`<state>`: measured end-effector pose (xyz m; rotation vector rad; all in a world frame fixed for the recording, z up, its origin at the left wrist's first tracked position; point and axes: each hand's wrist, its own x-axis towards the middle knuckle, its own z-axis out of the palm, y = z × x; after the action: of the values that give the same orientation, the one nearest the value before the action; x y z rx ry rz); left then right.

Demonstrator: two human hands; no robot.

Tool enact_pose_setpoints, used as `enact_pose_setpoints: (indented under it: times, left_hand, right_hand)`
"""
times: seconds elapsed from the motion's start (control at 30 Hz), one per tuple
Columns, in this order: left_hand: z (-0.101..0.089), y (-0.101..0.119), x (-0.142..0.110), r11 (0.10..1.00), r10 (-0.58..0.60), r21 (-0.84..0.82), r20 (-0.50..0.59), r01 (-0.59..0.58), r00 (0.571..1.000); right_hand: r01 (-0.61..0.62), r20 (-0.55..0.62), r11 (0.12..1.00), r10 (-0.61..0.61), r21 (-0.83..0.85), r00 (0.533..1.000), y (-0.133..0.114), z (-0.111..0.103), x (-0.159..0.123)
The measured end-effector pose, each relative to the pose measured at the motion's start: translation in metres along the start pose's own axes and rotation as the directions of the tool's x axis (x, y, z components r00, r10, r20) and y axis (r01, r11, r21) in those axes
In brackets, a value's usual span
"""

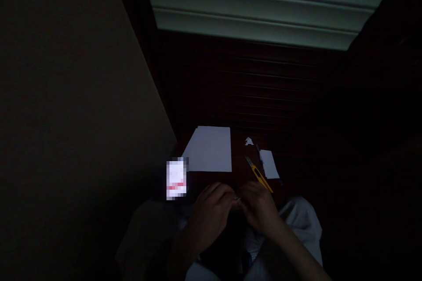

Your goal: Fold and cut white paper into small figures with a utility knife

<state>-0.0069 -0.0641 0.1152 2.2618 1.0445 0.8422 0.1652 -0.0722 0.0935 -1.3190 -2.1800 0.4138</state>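
White scrap [237,199] sits between your fingertips, nearer you than the white sheets [211,149]; both your left hand [214,198] and right hand [260,205] pinch it. Its long axis seems to run crosswise, hand to hand, but fingers hide too much for you to tell which end leads. Beside your right knuckles, the yellow cutter [259,176] slants, blade pointing away and leftward. Dark bench [238,164] shows between it and the sheets' right edge
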Motion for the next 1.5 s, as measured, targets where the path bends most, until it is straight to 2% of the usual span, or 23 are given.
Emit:
enact_pose_setpoints:
  times: [0.1,0.17,0.3,0.43,0.53,0.63,0.73,0.83,0.93,1.2,1.3,1.5]
  left_hand:
    - [0.007,-0.005,0.0,0.984,-0.092,-0.157,-0.069,0.08,0.993]
    - [0.012,-0.01,0.001,0.977,-0.119,-0.189,-0.084,0.101,0.989]
    - [0.016,-0.02,0.01,0.999,-0.029,-0.037,-0.043,0.027,0.999]
    - [0.01,-0.029,0.024,0.991,0.058,0.119,0.045,-0.063,0.997]
    - [0.005,-0.036,0.03,0.988,0.101,0.102,0.118,-0.113,0.988]
    - [0.005,-0.042,0.03,0.989,0.147,-0.007,0.126,-0.148,0.981]
    - [0.01,-0.048,0.027,0.987,0.157,-0.056,0.106,-0.152,0.982]
    - [0.016,-0.052,0.021,0.992,0.101,-0.091,0.096,-0.092,0.99]
    - [0.017,-0.054,0.018,0.991,0.082,-0.117,0.144,-0.065,0.986]
    - [0.014,-0.042,0.019,0.993,0.122,-0.019,0.242,-0.121,0.963]
    - [0.013,-0.037,0.018,0.995,0.1,-0.003,0.268,-0.104,0.958]
    - [0.015,-0.036,0.02,0.995,0.07,0.05,0.295,-0.088,0.953]
  right_hand:
    - [-0.019,-0.014,0.999,0.019,-0.031,1.0,0.005,0.005,-0.002]
    - [-0.027,-0.028,0.998,0.025,-0.06,0.999,0.005,0.007,0.0]
    - [-0.012,-0.042,0.994,0.007,-0.111,0.999,0.01,0.011,0.012]
    - [0.034,-0.008,0.992,-0.035,-0.12,0.999,0.019,0.012,0.026]
    - [0.098,0.061,0.992,-0.093,-0.077,0.994,0.024,0.011,0.032]
    - [0.131,0.113,0.991,-0.129,-0.016,0.985,0.026,0.009,0.034]
    - [0.109,0.148,0.992,-0.117,0.058,0.982,0.028,0.009,0.033]
    - [0.069,0.186,0.986,-0.097,0.151,0.978,0.03,0.01,0.032]
    - [0.02,0.233,0.966,-0.082,0.258,0.969,0.032,0.008,0.032]
    - [-0.117,0.403,0.862,-0.107,0.494,0.909,0.042,0.007,0.033]
    - [-0.141,0.403,0.84,-0.099,0.525,0.91,0.046,0.009,0.03]
    - [-0.127,0.372,0.872,-0.067,0.472,0.926,0.048,0.01,0.025]
